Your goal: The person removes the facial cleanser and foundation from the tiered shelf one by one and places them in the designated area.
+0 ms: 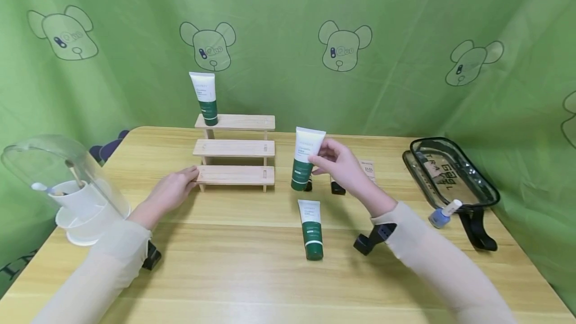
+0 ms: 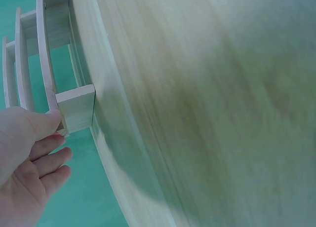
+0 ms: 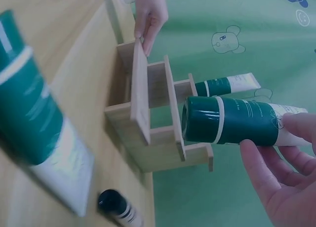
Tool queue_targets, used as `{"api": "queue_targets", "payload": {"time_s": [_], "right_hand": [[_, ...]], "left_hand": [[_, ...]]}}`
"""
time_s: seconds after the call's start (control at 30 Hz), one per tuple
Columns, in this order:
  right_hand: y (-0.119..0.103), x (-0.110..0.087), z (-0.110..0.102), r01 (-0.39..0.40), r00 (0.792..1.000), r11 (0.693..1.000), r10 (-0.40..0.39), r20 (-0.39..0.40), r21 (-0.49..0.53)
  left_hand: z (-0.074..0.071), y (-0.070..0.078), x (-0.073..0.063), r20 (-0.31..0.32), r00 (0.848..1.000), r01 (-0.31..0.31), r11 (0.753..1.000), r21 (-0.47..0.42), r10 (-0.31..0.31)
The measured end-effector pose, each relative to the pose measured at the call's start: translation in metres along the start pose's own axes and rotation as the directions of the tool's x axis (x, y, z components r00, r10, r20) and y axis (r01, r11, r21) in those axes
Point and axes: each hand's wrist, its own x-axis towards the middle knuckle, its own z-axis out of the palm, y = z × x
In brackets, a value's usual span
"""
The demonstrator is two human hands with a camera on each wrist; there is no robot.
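Note:
A three-step wooden display rack (image 1: 236, 176) stands at the back of the table. My left hand (image 1: 173, 188) pinches the left end of its lowest step, with the thumb (image 2: 47, 122) on the board's edge. To the right of the rack, my right hand (image 1: 338, 163) holds a white and green squeeze tube (image 1: 302, 168) cap down, fingers round its white upper part. A matching tube (image 1: 207, 101) stands on its cap at the left end of the top step. Another such tube (image 1: 311, 229) lies on the table, nearer the front.
Behind the right hand are a small black-capped tube (image 3: 117, 206) and a box marked BB (image 1: 368, 169). Farther right lie a clear black-trimmed pouch (image 1: 454, 174) and a blue nail polish bottle (image 1: 441, 216). A white brush holder (image 1: 83, 204) with a clear dome stands left.

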Motion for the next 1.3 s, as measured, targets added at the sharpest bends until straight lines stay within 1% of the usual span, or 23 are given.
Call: {"api": "queue_targets", "payload": {"time_s": [0.23, 0.37, 0.63, 0.8, 0.93, 1.03, 1.3], "right_hand": [[0.019, -0.019, -0.012, -0.042, 0.999, 0.999, 0.042, -0.003, 0.02], [0.028, -0.031, -0.019, -0.092, 0.996, 0.995, 0.092, 0.003, 0.024], [0.05, -0.055, -0.029, -0.157, 0.987, 0.988, 0.157, 0.028, -0.002], [0.069, -0.066, -0.034, -0.229, 0.972, 0.973, 0.23, 0.047, -0.02], [0.083, -0.072, -0.035, -0.286, 0.955, 0.958, 0.287, 0.069, -0.027], [0.089, -0.077, -0.036, -0.323, 0.942, 0.946, 0.323, 0.092, -0.014], [0.098, -0.085, -0.04, -0.361, 0.922, 0.932, 0.356, 0.15, 0.006]], "left_hand": [[0.0, 0.0, 0.0, 0.002, 1.0, -0.003, 1.0, -0.002, 0.003], [0.001, -0.001, 0.001, 0.001, 1.0, -0.009, 1.0, -0.005, 0.009], [0.001, -0.002, 0.002, 0.006, 1.0, -0.009, 1.0, -0.01, 0.009], [0.002, -0.003, 0.001, 0.003, 1.0, -0.008, 1.0, -0.006, 0.008], [0.002, -0.003, 0.001, 0.003, 1.0, -0.007, 1.0, -0.002, 0.007], [0.002, -0.004, 0.001, 0.0, 1.0, -0.012, 1.0, -0.003, 0.012], [0.002, -0.003, 0.0, -0.011, 1.0, -0.015, 1.0, 0.0, 0.015]]}}
